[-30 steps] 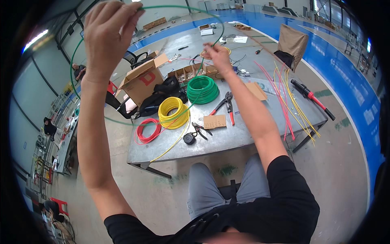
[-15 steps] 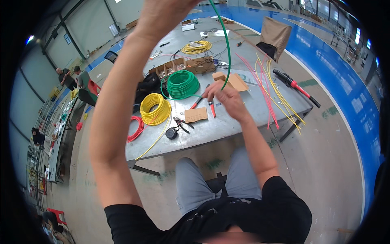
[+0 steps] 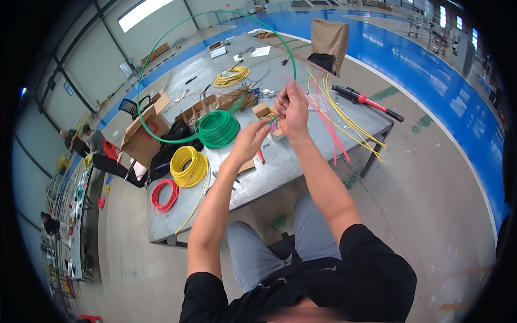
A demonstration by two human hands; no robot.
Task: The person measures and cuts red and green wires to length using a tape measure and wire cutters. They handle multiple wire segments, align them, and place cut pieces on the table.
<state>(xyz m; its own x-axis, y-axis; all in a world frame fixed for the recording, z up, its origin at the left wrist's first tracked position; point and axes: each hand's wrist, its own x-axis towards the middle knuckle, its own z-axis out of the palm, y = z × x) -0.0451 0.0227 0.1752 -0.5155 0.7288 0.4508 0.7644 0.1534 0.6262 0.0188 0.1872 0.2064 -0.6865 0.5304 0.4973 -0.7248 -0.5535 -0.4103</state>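
Observation:
A green wire [image 3: 141, 86] rises from the green wire coil [image 3: 218, 129] in a wide loop and comes down into my right hand [image 3: 292, 110], whose fingers are closed round it. My left hand [image 3: 251, 141] is beside it, thumb and fingers pinching a short stretch of the same green wire just left of the right fist. Behind the hands stands a small open cardboard box [image 3: 262, 111] with small coloured pieces in it, partly hidden. Red-handled pliers [image 3: 261, 156] lie under my left wrist, mostly covered.
Left on the metal table [image 3: 269, 177] lie a yellow wire coil [image 3: 188, 166] and a red wire coil [image 3: 164, 195]. Cut pink wires [image 3: 331, 126] and yellow wires [image 3: 353, 126] lie right, near a red-and-black long-handled tool [image 3: 368, 102]. A large carton [image 3: 142, 137] stands left.
My left hand has come down from high up to beside my right hand, and the green wire now arches in a big loop. The view has shifted, showing the large carton.

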